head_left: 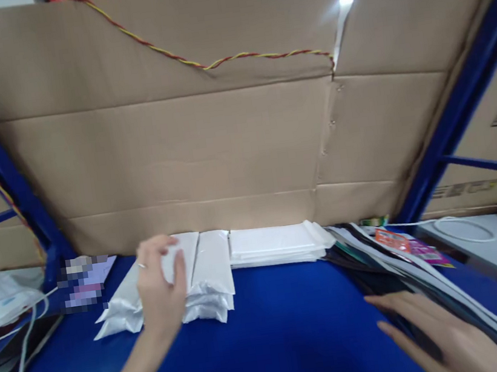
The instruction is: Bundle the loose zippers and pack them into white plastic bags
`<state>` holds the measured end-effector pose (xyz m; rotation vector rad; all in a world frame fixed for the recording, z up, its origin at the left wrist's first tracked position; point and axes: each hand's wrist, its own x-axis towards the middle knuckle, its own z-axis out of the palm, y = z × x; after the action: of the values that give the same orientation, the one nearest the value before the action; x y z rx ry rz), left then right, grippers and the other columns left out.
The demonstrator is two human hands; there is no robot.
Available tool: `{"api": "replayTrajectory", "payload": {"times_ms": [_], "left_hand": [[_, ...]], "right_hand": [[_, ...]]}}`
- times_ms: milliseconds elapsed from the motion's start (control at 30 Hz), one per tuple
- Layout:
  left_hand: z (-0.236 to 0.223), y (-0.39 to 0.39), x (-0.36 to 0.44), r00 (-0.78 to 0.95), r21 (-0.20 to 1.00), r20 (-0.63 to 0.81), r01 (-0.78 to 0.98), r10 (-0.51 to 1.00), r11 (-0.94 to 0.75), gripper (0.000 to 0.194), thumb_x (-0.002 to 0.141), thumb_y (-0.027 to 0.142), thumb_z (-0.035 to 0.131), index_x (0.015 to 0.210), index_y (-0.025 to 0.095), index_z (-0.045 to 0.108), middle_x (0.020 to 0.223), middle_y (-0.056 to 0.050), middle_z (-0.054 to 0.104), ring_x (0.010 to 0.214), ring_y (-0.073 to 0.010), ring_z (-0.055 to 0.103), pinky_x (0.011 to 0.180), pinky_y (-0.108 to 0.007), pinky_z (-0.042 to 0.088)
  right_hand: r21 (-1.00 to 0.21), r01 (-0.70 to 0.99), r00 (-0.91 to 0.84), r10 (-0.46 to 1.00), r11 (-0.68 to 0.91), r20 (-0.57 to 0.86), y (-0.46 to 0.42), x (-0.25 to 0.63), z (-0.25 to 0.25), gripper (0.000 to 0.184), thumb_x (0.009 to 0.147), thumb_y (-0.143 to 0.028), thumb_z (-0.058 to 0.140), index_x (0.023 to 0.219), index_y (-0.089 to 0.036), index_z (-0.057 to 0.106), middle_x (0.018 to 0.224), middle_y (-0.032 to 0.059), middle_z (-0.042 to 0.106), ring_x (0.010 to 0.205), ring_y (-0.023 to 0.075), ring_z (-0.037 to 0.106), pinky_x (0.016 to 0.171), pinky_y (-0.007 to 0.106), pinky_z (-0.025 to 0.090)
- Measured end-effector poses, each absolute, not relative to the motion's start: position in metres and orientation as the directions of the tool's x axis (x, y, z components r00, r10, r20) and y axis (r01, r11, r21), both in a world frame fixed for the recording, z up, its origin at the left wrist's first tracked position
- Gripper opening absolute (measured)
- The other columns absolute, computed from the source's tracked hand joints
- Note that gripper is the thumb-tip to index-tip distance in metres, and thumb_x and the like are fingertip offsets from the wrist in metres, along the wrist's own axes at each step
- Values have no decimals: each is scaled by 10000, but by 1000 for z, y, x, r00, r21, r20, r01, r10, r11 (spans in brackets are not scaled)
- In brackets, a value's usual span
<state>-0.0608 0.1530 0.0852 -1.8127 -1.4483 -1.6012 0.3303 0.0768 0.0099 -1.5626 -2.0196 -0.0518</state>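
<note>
The left hand [160, 280] is half curled, thumb and fingers apart with no visible grip, at the glossy white plastic packets [212, 258] stacked far left on the blue counter [294, 326]; the near right hand [445, 325] is loosely open by long black, grey and white flat strips [454, 287], contact unclear. The packets look light, soft and slippery, best held around their padded middles

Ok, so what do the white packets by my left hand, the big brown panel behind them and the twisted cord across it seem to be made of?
White packets: probably thin plastic film, glossy, judging by their shiny, crinkled ends. Brown panel: matte cardboard, going by its straight fold creases. Twisted cord: perhaps plastic-coated wire, from its red and yellow strands, though fibre is possible.
</note>
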Motion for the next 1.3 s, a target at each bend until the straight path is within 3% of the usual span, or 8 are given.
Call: {"api": "replayTrajectory", "payload": {"times_ms": [67, 133, 233, 400, 567, 867, 1000, 1300], "left_hand": [[64, 133, -20, 175, 200, 852, 762, 493, -616, 192, 860, 123, 452, 1007, 225, 520, 1015, -48, 549, 995, -200, 537, 894, -377, 438], [45, 122, 10, 553, 61, 650, 647, 522, -760, 288, 853, 75, 416, 1058, 237, 541, 1090, -63, 559, 1073, -217, 511, 923, -389, 417], [24, 121, 41, 746, 98, 326, 584, 580, -806, 248, 855, 115, 442, 1037, 228, 568, 1135, -65, 558, 1095, -239, 498, 902, -404, 423], [-2, 141, 69, 685, 275, 264, 621, 679, -734, 210, 852, 136, 462, 1012, 219, 569, 1088, -55, 552, 1010, -212, 515, 864, -374, 443], [-13, 146, 68, 676, 373, 296, 568, 675, -733, 219, 858, 129, 440, 1014, 231, 555, 1086, -39, 558, 1018, -203, 505, 881, -366, 432], [-21, 152, 65, 685, 346, 266, 589, 679, -730, 267, 833, 120, 444, 1027, 257, 564, 1116, -40, 578, 1028, -211, 535, 943, -399, 419], [-23, 161, 62, 702, 294, 259, 597, 664, -746, 260, 863, 185, 427, 1059, 270, 577, 1163, -62, 574, 1072, -233, 537, 921, -400, 445], [-19, 164, 59, 670, 421, 302, 545, 679, -725, 188, 877, 242, 432, 966, 290, 591, 1114, -25, 591, 1051, -206, 548, 960, -400, 427]], "right_hand": [[-198, 956, -110, 890, 217, 443, 94, 358, 21, 347, 851, -422, 502, 1157, -289, 597, 1176, 51, 615, 1069, 257, 582, 927, 386, 457], [-127, 983, -69, 913, 130, 403, 118, 379, 29, 337, 867, -388, 477, 1130, -220, 604, 1146, 96, 623, 1059, 268, 580, 930, 396, 432], [-18, 998, -50, 959, 57, 279, 165, 387, 29, 482, 823, -389, 552, 1234, -137, 534, 1220, 168, 560, 1161, 307, 499, 938, 386, 394], [39, 973, 220, 969, -226, 116, 235, 365, 10, 983, 541, -469, 801, 1357, -103, 392, 1259, 250, 479, 1225, 414, 390, 922, 492, 340], [-10, 952, 306, 946, -306, 104, 259, 371, 0, 595, 602, -470, 763, 1051, -103, 632, 1070, 209, 602, 1064, 346, 544, 835, 399, 407], [-156, 944, 322, 919, -292, 227, 258, 373, -3, 269, 772, -288, 627, 964, -101, 652, 991, 188, 649, 1009, 306, 595, 795, 340, 421], [-211, 923, 372, 882, -321, 288, 255, 366, 2, 232, 852, -218, 511, 1025, -102, 614, 1045, 180, 641, 1029, 266, 594, 818, 306, 411], [-255, 903, 414, 858, -346, 303, 257, 362, 4, 284, 909, -170, 403, 1160, -63, 480, 1071, 207, 612, 1022, 266, 599, 827, 329, 420]]}}
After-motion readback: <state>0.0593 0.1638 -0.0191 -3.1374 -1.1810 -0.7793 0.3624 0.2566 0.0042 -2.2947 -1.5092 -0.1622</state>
